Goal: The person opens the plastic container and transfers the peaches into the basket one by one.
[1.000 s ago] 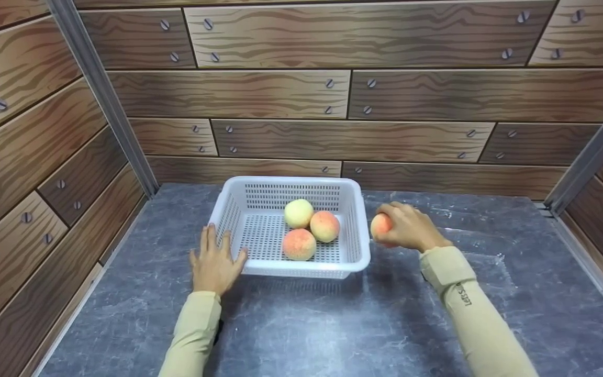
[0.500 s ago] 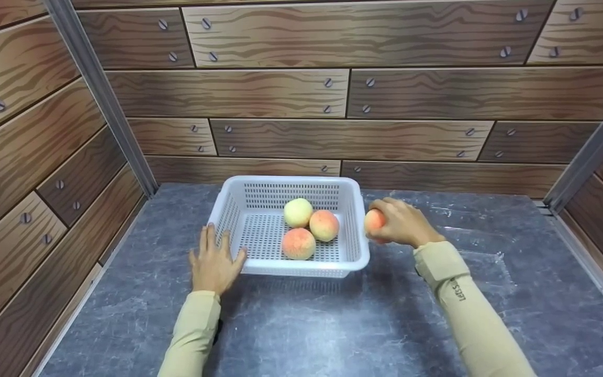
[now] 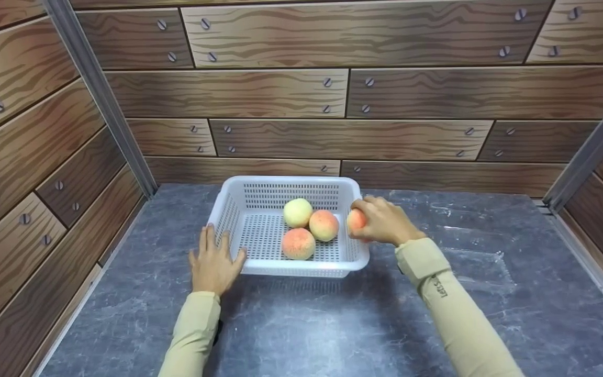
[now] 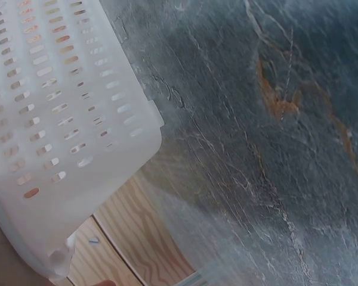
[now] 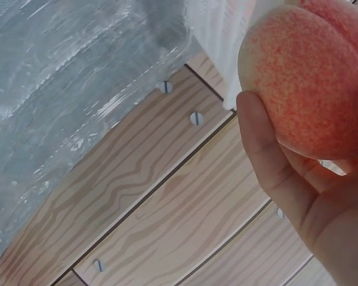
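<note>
In the head view a white plastic basket [image 3: 301, 265] with slotted walls stands on the grey tabletop. Three peaches lie inside: a pale yellow peach [image 3: 298, 213], a red-yellow peach [image 3: 324, 225] and an orange-pink peach [image 3: 298, 244]. My right hand [image 3: 383, 220] grips another peach [image 5: 313, 80] over the basket's right rim; its reddish skin fills the upper right of the right wrist view. At the basket's left front corner my left hand [image 3: 214, 268] rests with fingers spread and straight on the rim. The left wrist view shows mostly the basket's slotted side [image 4: 53, 101].
Wood-patterned wall panels [image 3: 280, 94] with printed screws enclose the table at the back and both sides. Metal corner posts [image 3: 100, 97] stand at left and right. Clear tape-like strips [image 3: 471, 256] lie on the tabletop [image 3: 301, 324] to the right of the basket.
My right hand has moved left with its peach, from beside the basket to over its right rim. The left hand and the three peaches in the basket have stayed put.
</note>
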Motion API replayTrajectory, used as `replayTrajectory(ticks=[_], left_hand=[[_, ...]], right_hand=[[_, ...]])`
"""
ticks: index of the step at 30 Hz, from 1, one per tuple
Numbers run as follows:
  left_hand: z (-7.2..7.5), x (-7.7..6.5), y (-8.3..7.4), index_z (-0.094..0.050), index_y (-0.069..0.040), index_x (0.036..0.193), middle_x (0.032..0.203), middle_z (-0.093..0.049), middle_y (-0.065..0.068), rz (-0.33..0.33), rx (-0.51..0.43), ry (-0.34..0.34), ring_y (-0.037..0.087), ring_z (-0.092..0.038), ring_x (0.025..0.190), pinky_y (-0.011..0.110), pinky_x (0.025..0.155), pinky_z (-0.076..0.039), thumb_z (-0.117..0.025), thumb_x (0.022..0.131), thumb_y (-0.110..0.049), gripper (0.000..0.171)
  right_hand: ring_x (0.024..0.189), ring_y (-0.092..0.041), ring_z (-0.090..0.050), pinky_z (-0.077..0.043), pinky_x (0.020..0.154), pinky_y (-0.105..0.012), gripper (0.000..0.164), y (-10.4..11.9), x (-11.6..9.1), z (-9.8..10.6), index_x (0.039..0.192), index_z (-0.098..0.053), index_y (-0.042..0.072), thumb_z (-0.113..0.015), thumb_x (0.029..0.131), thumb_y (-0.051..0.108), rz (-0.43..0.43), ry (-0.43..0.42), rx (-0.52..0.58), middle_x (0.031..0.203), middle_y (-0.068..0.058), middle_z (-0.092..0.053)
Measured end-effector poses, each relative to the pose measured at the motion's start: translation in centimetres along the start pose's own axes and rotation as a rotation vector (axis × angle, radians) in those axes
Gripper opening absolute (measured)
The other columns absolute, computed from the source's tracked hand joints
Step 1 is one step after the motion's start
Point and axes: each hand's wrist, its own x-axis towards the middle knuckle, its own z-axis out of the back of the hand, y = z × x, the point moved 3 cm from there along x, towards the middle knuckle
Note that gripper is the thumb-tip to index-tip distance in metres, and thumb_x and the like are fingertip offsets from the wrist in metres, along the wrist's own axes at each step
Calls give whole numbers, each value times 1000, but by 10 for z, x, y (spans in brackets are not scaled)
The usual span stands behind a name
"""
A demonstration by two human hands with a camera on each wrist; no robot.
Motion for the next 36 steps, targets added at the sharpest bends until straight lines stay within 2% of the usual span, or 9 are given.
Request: replayTrajectory(ticks=[6, 14, 26, 36], left_hand=[[0, -1, -1, -55, 2, 142, 156, -32, 30, 4, -7, 2, 45, -26, 146, 77, 104, -29, -55, 95, -43, 65], [1, 0, 0, -53, 1, 143, 157, -31, 30, 9, -6, 15, 45, -25, 147, 77, 105, -28, -54, 96, -43, 65], [0, 0, -2, -53, 1, 143, 158, -30, 30, 16, -27, 23, 45, -24, 147, 77, 105, -28, -53, 96, -44, 66], [0, 1, -2, -54, 2, 142, 157, -31, 29, 15, -4, 24, 44, -24, 147, 76, 105, -28, -53, 96, -45, 66]], right_hand=[[106, -41, -60, -53, 87, -60, 57, 8, 2, -4, 122, -65, 2, -78, 76, 33, -1, 16, -30, 120, -22, -64], [102, -40, -62, -55, 84, -58, 56, 17, 5, -7, 120, -66, 3, -78, 75, 34, 52, -13, -27, 112, -18, -64], [105, -40, -61, -53, 88, -59, 57, 21, 7, -12, 122, -66, 2, -80, 77, 34, 92, 16, 20, 118, -18, -64], [107, -41, -62, -55, 86, -59, 59, 25, 8, -28, 124, -66, 0, -79, 76, 33, 146, 8, 9, 120, -22, -64]])
